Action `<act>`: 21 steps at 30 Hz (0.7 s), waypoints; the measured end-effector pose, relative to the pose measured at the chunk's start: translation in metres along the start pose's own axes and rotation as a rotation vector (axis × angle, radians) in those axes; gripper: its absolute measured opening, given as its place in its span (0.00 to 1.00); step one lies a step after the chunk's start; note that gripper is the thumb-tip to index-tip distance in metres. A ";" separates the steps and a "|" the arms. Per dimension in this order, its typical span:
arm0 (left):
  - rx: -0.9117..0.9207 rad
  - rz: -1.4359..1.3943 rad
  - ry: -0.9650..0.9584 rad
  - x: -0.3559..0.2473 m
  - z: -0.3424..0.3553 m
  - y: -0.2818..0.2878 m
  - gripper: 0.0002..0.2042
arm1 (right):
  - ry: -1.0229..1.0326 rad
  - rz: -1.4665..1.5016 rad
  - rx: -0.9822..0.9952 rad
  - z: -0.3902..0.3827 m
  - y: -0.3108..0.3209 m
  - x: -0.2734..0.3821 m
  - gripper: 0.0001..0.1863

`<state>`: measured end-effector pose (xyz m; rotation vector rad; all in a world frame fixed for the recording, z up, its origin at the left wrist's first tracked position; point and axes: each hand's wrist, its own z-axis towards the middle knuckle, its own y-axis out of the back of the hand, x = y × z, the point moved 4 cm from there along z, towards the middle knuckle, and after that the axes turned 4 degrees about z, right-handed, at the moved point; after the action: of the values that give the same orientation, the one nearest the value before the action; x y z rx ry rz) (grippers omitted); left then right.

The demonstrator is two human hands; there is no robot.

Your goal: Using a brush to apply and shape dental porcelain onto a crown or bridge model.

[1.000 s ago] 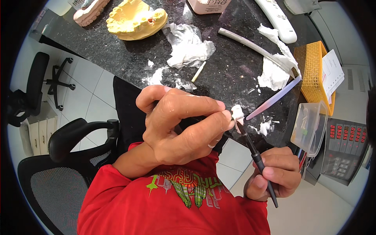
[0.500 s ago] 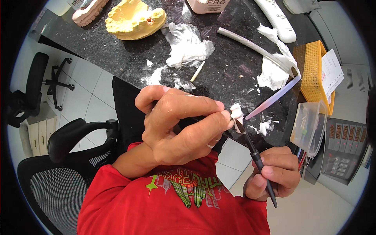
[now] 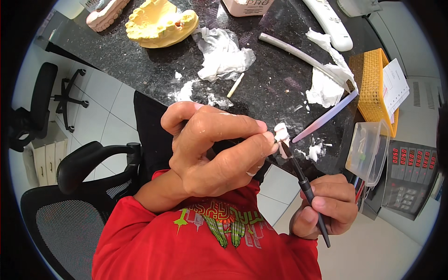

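My left hand [image 3: 219,149] pinches a small white and pinkish piece [image 3: 281,134] at its fingertips, just above the dark speckled worktop. My right hand [image 3: 333,210] grips a slim black brush [image 3: 304,185], whose dark tip touches that piece from below right. Beside the piece lie a pink-to-lilac stick [image 3: 322,116] and white crumbs [image 3: 314,151]. Crumpled white tissue [image 3: 221,53] and a short pale rod [image 3: 235,86] are farther up the worktop [image 3: 280,74].
A yellow dental cast [image 3: 158,25], pink cast [image 3: 105,14], pink tub [image 3: 247,5], white handset [image 3: 331,25] and grey tube [image 3: 289,49] line the back. At right are a yellow basket [image 3: 371,86], clear box [image 3: 364,154] and control panel [image 3: 408,177]. Office chairs [image 3: 65,224] stand left.
Both hands are nearly still; the white piece and brush tip have shifted very slightly at my fingertips.
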<state>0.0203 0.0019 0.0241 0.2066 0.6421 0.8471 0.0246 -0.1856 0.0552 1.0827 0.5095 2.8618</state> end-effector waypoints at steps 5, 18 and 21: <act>-0.014 0.005 -0.001 0.001 0.000 -0.001 0.10 | -0.013 0.060 -0.030 -0.001 0.002 -0.001 0.11; -0.025 0.005 -0.015 0.001 -0.001 -0.002 0.09 | 0.003 0.031 0.015 -0.001 0.000 -0.002 0.11; -0.021 -0.003 -0.015 0.001 -0.001 -0.001 0.10 | -0.004 0.064 -0.019 -0.001 0.002 -0.001 0.11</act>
<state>0.0212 0.0023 0.0224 0.1926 0.6191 0.8483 0.0249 -0.1878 0.0544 1.1220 0.4541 2.9117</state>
